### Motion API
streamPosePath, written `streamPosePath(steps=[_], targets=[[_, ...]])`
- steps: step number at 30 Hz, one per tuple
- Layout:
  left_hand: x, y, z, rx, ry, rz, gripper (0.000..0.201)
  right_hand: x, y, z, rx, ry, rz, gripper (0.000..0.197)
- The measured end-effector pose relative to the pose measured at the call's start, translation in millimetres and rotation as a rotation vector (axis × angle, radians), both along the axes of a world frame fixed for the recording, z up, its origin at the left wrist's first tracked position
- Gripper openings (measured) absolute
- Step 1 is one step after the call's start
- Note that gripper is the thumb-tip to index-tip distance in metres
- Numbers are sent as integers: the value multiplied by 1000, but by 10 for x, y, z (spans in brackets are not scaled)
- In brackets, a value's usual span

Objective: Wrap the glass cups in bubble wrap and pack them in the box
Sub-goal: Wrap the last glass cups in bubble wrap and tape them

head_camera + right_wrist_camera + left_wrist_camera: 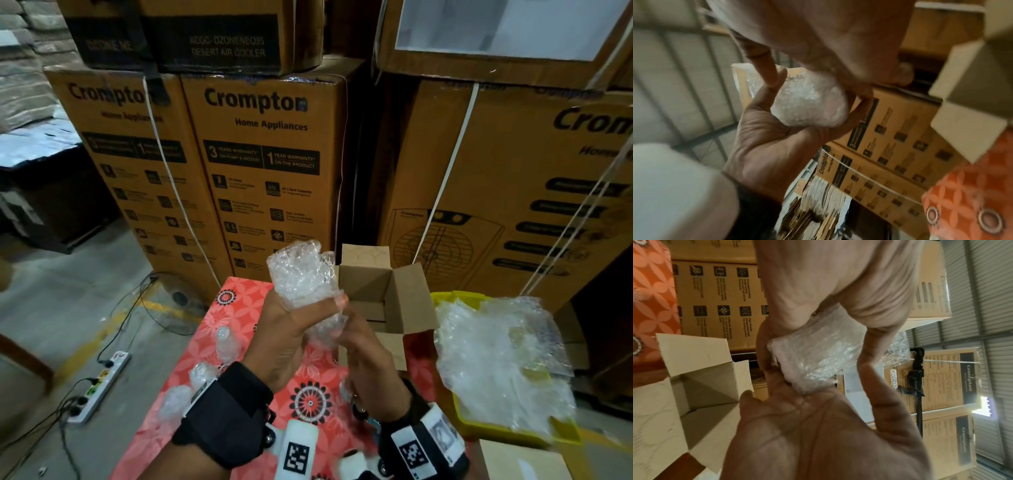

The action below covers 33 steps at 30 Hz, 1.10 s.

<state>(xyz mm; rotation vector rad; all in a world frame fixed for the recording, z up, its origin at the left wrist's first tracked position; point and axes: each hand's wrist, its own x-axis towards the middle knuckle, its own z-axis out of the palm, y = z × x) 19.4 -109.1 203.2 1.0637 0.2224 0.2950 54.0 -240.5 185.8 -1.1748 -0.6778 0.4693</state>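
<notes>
My left hand (291,329) grips a bubble-wrapped cup (301,281) upright above the red flowered table (239,301), with the thumb across its front. My right hand (363,346) pinches the loose lower end of the wrap. The left wrist view has my left hand (838,288) above the wrapped cup (818,360) and my right hand (807,426) below, palm facing the camera. In the right wrist view the wrapped cup (809,104) sits between my right hand (838,48) and left hand (766,138). The open cardboard box (407,294) stands just behind my hands. Three wrapped cups (226,342) lie at the table's left edge.
A yellow bin (479,425) piled with bubble wrap sheets (496,353) sits at the right. Tall stacked cartons (267,171) wall off the back. A power strip (102,380) and cables lie on the floor to the left. A small carton (524,459) is at the near right.
</notes>
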Motion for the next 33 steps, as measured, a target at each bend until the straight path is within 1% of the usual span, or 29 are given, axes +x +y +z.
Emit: streamPosePath(steps=[2, 3, 4, 7, 9, 12, 15, 16, 19, 20, 21, 22, 23, 24, 25, 26, 27, 28, 29, 30, 31, 32, 33], targets=[[14, 20, 25, -6, 17, -17, 41, 40, -41, -4, -157, -74, 31, 57], [20, 19, 35, -5, 28, -33, 45, 67, -43, -18, -240, -119, -5, 63], [26, 13, 37, -7, 41, -49, 50, 96, -38, -40, -283, -168, -57, 65], [41, -24, 32, 19, 68, -91, 65, 169, -1, -124, -369, -309, -154, 55], [50, -31, 9, 45, 65, -101, 72, 198, -13, -186, -383, -341, -154, 54], [45, -33, -25, 83, 61, -156, 79, 202, -56, -253, -391, -364, -104, 54], [12, -86, -37, 112, 51, -163, 74, 230, -115, -344, -450, -424, -111, 61], [9, -106, -52, 120, 39, -152, 71, 244, -122, -367, -479, -489, -135, 65], [15, -137, -94, 126, 9, -95, 58, 253, -143, -350, -573, -776, -186, 77], [30, -129, -134, 120, 10, -74, 54, 235, -168, -282, -585, -803, -208, 84], [41, -119, -156, 106, 15, -55, 49, 227, -203, -206, -560, -767, -260, 92], [48, -103, -159, 109, 23, -35, 45, 207, -247, -98, -483, -712, -348, 95], [54, -84, -158, 112, 26, -16, 44, 182, -309, -9, -362, -702, -476, 88], [60, -60, -178, 129, 34, -6, 44, 160, -370, 41, -237, -757, -599, 76], [70, -50, -180, 140, 31, -2, 45, 120, -407, 88, -159, -854, -698, 64], [84, -43, -172, 179, 31, 1, 44, 80, -413, 136, -140, -987, -722, 53], [99, -54, -157, 242, 39, 11, 38, 38, -375, 188, -170, -1129, -670, 46], [108, -75, -144, 345, 45, 15, 29, 24, -313, 217, -242, -1253, -573, 44], [122, -97, -150, 427, 61, 29, 21, 45, -241, 220, -350, -1331, -482, 48], [128, -131, -132, 458, 68, 48, 13, 85, -172, 210, -477, -1345, -434, 52], [115, -162, -100, 485, 48, 46, 2, 127, -121, 194, -580, -1304, -419, 55], [102, -178, -101, 553, 28, 54, 14, 161, -91, 201, -631, -1241, -412, 54], [78, -203, -83, 607, 10, 75, 21, 185, -81, 209, -632, -1188, -403, 51]])
